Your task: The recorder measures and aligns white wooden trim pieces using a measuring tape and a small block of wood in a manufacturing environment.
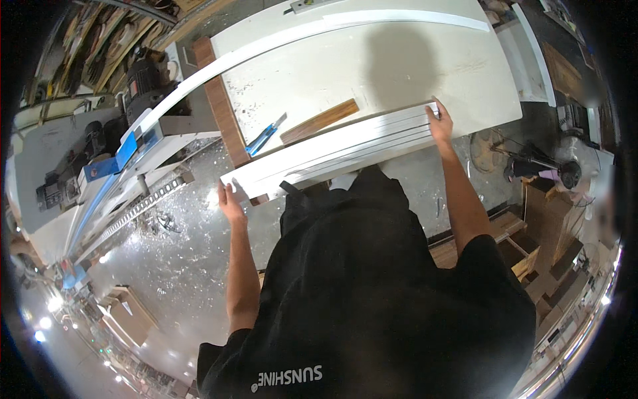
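A bundle of long white strips (332,146), with dark lines between them, spans the near edge of the worktable in front of me. My left hand (231,203) grips its left end, thumb and fingers at the end faces. At the right end my right hand (440,122) has hold of the same strips, with the thumb on top. Just beyond them lie a blue utility knife (266,135) with its blade out and a narrow brown wooden strip (319,122). The undersides of the strips and some fingertips are hidden.
A long white strip (266,50) crosses the far side of the pale worktable (465,73). A brown board (224,110) lies at the table's left end. Left stands a machine with a grey table (50,153); right, a pedestal fan-like machine (570,171). Pale scraps litter the floor (179,266).
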`<state>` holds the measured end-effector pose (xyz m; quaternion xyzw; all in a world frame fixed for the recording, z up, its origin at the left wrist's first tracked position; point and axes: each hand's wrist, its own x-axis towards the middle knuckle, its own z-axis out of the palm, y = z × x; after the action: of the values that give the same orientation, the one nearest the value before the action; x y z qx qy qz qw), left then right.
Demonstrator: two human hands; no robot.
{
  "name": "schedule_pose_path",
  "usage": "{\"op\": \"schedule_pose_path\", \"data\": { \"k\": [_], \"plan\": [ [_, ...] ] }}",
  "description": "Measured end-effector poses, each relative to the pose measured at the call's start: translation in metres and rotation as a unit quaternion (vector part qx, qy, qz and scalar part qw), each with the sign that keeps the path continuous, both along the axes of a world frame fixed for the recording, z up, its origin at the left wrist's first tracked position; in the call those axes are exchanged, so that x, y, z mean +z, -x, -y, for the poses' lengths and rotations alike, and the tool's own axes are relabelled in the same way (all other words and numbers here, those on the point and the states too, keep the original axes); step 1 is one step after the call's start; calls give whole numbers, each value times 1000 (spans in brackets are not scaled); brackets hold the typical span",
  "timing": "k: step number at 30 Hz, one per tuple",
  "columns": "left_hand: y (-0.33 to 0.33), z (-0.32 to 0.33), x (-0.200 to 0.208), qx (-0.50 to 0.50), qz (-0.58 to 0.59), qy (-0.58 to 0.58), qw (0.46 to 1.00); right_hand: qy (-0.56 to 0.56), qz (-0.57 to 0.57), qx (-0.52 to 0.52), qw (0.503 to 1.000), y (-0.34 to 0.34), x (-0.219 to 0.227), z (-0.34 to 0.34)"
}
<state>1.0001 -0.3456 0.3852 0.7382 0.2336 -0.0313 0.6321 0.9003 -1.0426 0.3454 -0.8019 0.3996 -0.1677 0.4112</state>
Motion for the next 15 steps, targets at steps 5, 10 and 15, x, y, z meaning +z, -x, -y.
{"op": "schedule_pose_path", "data": {
  "k": [5, 10, 15],
  "plan": [
    [-8, 22, 15, -22, 51, -230, 972, 32, 0, 52, 998, -1, 12, 0],
    [-53, 115, 49, -248, 193, -327, 891, 265, -28, 286, 920, -15, 60, -83],
    [-109, 221, 17, -459, 188, -355, 793, 177, -14, 535, 826, -25, 82, -202]
  ]
}}
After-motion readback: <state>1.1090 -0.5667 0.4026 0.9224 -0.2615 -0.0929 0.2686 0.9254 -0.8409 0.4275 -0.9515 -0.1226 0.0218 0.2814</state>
